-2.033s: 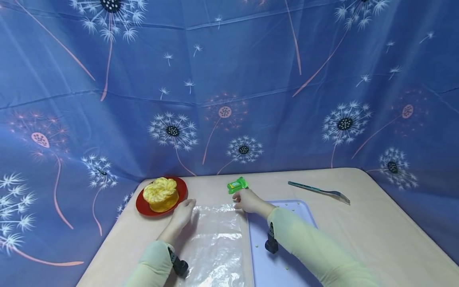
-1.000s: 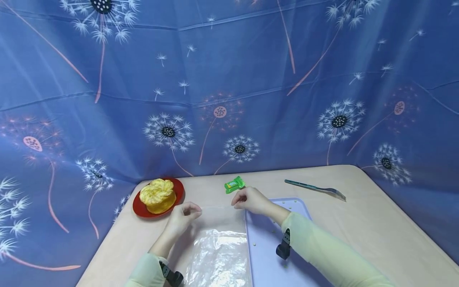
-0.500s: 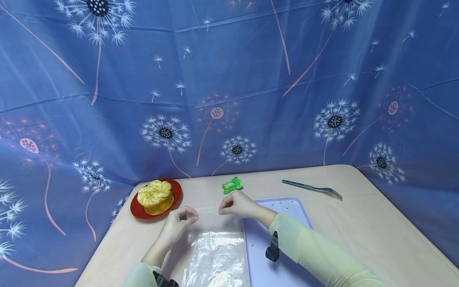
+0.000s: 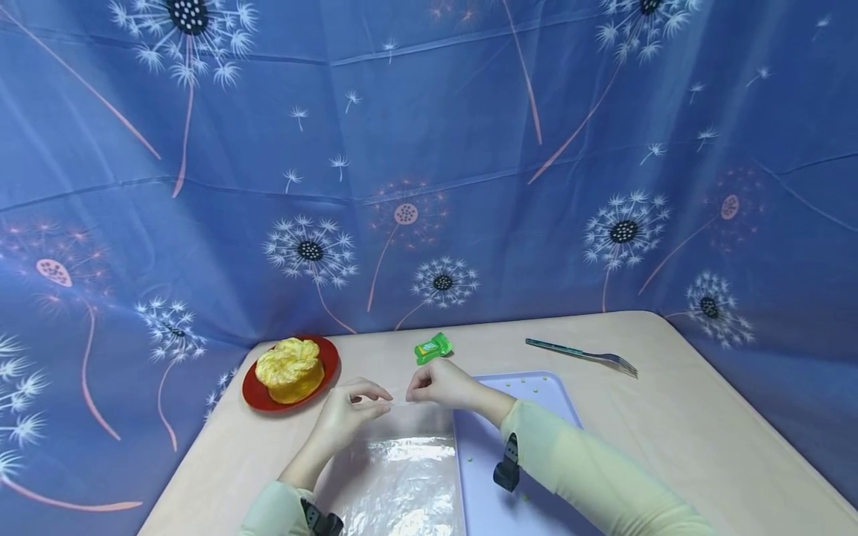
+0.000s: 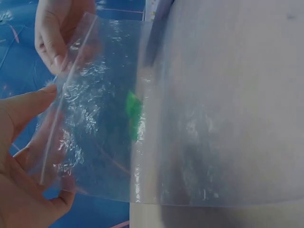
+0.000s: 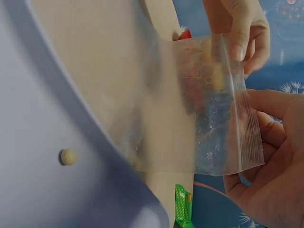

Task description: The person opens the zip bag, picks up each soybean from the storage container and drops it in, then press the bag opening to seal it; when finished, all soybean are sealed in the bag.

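Observation:
A clear zip-lock bag (image 4: 409,476) lies toward me on the table, its top end raised between my two hands. My left hand (image 4: 342,417) pinches the bag's top edge, thumb on the near side and fingers behind the film, as the left wrist view shows. Close beside it, my right hand (image 4: 445,383) pinches the same edge between thumb and fingers. The ridged zip strip (image 6: 232,95) runs along this edge, and both thumbs lie at it. Through the clear film the left wrist view shows a green packet (image 5: 134,114) beyond.
A lilac tray (image 4: 482,476) with several small pale balls (image 6: 69,156) sits right of the bag, partly under my right forearm. A red plate (image 4: 251,391) bearing a yellow cake (image 4: 291,368) stands back left. The green packet (image 4: 433,348) and a fork (image 4: 583,353) lie at the back.
My right hand has moved left along the bag's top edge. My left hand has shifted slightly right, so the hands are now close together. The bag's top end has been raised.

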A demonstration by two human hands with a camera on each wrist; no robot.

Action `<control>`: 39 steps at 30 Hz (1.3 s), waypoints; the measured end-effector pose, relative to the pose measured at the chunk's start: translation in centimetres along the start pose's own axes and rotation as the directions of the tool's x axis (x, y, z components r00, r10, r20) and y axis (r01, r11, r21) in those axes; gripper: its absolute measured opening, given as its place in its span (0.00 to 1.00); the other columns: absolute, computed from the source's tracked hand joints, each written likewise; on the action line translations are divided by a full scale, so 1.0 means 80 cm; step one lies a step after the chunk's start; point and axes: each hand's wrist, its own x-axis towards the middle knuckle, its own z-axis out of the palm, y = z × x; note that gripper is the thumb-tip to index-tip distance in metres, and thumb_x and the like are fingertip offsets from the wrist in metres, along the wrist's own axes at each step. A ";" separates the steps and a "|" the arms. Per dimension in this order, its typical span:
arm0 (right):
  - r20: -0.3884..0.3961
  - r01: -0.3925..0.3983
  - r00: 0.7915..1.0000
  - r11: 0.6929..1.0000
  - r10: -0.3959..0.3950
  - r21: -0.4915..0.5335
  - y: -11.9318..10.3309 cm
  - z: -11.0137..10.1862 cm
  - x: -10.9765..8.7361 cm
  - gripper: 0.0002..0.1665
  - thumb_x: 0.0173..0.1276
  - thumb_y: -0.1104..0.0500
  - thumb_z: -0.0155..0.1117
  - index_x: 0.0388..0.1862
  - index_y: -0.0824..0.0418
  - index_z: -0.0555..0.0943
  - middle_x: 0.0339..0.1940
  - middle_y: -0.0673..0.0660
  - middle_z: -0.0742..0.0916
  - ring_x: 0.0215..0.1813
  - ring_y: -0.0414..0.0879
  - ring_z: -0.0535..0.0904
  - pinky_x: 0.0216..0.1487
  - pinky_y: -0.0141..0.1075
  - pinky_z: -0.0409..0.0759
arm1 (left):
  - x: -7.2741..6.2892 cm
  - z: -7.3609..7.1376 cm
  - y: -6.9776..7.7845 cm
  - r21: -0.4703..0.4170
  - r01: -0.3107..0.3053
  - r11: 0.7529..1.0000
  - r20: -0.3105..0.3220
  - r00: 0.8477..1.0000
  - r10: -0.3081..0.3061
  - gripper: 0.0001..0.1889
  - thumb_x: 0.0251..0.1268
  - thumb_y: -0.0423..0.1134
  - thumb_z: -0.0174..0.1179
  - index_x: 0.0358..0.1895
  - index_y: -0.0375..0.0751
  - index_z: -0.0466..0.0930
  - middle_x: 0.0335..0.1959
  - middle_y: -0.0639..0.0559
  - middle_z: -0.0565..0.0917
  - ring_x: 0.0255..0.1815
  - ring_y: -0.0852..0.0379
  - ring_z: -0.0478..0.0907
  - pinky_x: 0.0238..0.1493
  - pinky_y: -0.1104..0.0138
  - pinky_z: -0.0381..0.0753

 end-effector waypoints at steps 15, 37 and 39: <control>-0.004 -0.090 0.996 0.996 0.090 0.020 0.002 0.007 0.000 0.05 0.65 0.63 0.72 0.30 0.62 0.90 0.27 0.49 0.89 0.31 0.35 0.81 0.38 0.30 0.80 | -0.004 0.010 -0.001 0.038 -0.117 0.992 -0.042 0.992 0.119 0.12 0.54 0.27 0.74 0.32 0.52 0.90 0.34 0.62 0.86 0.42 0.55 0.81 0.43 0.61 0.83; -0.007 -0.091 0.996 0.996 0.091 0.012 -0.001 0.006 0.000 0.05 0.66 0.66 0.68 0.32 0.62 0.89 0.28 0.49 0.89 0.31 0.36 0.81 0.37 0.30 0.80 | -0.003 0.012 -0.005 0.074 -0.188 0.979 0.015 0.982 0.187 0.13 0.51 0.23 0.74 0.28 0.50 0.89 0.34 0.60 0.87 0.41 0.56 0.85 0.41 0.65 0.86; -0.014 -0.098 0.995 0.995 0.098 0.008 -0.002 0.004 0.001 0.05 0.66 0.66 0.68 0.32 0.62 0.89 0.27 0.48 0.88 0.30 0.36 0.80 0.35 0.30 0.80 | -0.004 0.012 -0.004 0.102 -0.209 0.973 0.015 0.978 0.208 0.13 0.50 0.24 0.75 0.27 0.51 0.89 0.36 0.60 0.87 0.42 0.55 0.85 0.42 0.64 0.86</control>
